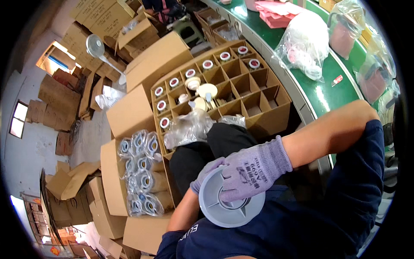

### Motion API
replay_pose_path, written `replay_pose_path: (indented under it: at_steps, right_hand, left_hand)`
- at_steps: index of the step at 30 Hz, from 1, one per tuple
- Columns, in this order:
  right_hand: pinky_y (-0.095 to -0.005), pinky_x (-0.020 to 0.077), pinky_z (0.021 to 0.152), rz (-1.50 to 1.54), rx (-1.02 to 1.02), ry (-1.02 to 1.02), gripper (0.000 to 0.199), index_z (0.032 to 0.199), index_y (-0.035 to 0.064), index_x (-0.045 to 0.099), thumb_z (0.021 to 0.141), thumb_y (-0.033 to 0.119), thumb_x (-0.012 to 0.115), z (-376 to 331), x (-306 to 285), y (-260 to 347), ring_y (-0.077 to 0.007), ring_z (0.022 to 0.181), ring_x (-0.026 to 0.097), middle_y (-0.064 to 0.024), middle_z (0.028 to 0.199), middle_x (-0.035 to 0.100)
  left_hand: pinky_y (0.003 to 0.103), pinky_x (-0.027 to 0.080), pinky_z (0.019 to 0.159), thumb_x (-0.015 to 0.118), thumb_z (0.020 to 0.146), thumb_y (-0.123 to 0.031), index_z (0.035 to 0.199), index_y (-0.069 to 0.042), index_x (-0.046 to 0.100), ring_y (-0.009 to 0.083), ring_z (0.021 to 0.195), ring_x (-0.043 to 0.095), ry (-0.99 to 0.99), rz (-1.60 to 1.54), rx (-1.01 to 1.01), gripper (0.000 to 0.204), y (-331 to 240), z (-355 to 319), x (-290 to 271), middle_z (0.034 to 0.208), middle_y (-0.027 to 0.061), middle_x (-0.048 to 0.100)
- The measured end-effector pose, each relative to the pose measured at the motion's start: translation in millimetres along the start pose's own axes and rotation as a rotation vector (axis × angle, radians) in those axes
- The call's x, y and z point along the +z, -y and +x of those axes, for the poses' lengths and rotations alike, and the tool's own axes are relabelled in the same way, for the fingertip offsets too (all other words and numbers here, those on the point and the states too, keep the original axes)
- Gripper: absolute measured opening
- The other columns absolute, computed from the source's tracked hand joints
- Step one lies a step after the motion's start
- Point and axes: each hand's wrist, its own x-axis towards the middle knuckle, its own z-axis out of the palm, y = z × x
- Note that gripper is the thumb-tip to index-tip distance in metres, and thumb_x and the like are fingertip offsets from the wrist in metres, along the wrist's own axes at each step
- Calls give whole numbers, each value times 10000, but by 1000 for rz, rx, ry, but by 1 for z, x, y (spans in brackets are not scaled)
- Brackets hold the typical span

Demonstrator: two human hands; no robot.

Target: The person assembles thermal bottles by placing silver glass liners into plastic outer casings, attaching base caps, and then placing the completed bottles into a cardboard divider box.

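Close to my torso is a round grey plastic part (215, 207), like a shallow funnel base with ribs around a central ring. My left hand (208, 173), in a light purple knit glove, grips its upper left rim; some of its fingers are hidden. My gloved right hand (252, 170) is closed over the part's upper right side, with fingertips curled into the central opening. Beyond my knees, a divided cardboard carton (271, 123) holds several items with red-and-white round tops (190, 73). Cream-coloured plastic pieces (207, 91) and clear plastic bags (192, 127) lie on its near cells.
At left, an open carton (113, 179) contains several bagged grey plastic parts (144, 164). A curved green worktable (315, 97) runs along the right, bearing a bag of white pieces (304, 43) and pink sheets (276, 13). A standing fan (95, 45) and stacked cartons (101, 19) stand behind.
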Motion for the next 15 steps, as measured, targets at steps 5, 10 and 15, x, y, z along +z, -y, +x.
replay_pose_path:
  at_steps: [5, 10, 15]
  right_hand:
    - [-401, 541, 508, -29, 288, 402, 334, 1200, 14, 572, 961, 244, 538, 11, -4, 15, -295, 561, 686, -88, 644, 658]
    - [-437, 490, 521, 69, 441, 278, 398, 1209, 72, 572, 967, 387, 549, 14, 25, -33, -330, 638, 673, -148, 727, 644]
    - [-520, 532, 848, -280, 1068, -545, 796, 1392, 55, 483, 864, 633, 629, -2, 36, -230, -402, 1126, 610, -246, 1247, 566]
  left_hand:
    - [243, 494, 736, 505, 1015, -219, 1028, -14, 614, 101, 842, 605, -280, 53, 108, 232, 16, -28, 5, 906, 28, 642]
    - [246, 496, 743, 463, 1003, -137, 1006, -14, 614, 101, 833, 596, -834, 250, 129, 195, -13, -77, 27, 909, 28, 640]
    - [306, 497, 880, 527, 958, -62, 1270, 30, 553, 175, 1016, 594, -1179, 204, 53, 327, -5, -124, 13, 1150, 108, 624]
